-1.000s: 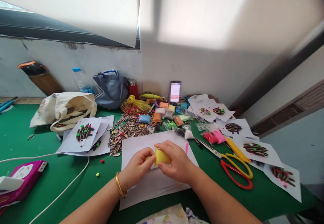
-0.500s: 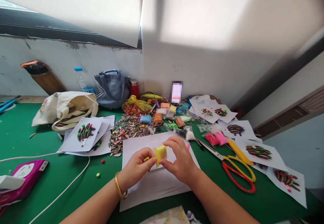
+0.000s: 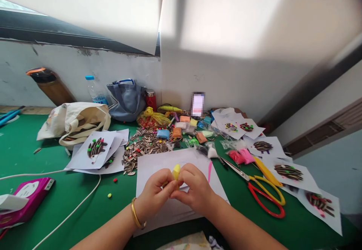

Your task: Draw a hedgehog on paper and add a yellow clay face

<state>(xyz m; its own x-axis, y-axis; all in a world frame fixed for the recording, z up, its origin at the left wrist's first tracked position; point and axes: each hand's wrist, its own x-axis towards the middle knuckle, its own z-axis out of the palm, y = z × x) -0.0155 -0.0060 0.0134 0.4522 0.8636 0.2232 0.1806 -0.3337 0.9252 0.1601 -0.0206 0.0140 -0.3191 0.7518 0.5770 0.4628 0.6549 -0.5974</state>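
A small yellow packet of modelling clay (image 3: 176, 172) sticks up between my two hands, over the white paper (image 3: 158, 214). My left hand (image 3: 157, 187), with a gold bangle on the wrist, is closed on its left side. From the right, my right hand (image 3: 195, 187) pinches it with bent fingers, the two hands touching. Fingers cover most of the packet's lower part. Across the paper's right part lies a thin pink strip (image 3: 209, 171).
Loose sunflower seeds (image 3: 147, 146) and clay packets (image 3: 177, 132) lie behind the paper. Scissors (image 3: 263, 193) rest on the right, beside seed-hedgehog pictures (image 3: 290, 172). On the left are more pictures (image 3: 96, 150), a white cable (image 3: 73, 214) and a magenta power strip (image 3: 28, 197).
My right hand has moved down and left against my left hand, its fingers closing round the yellow packet. Less of the packet shows now.
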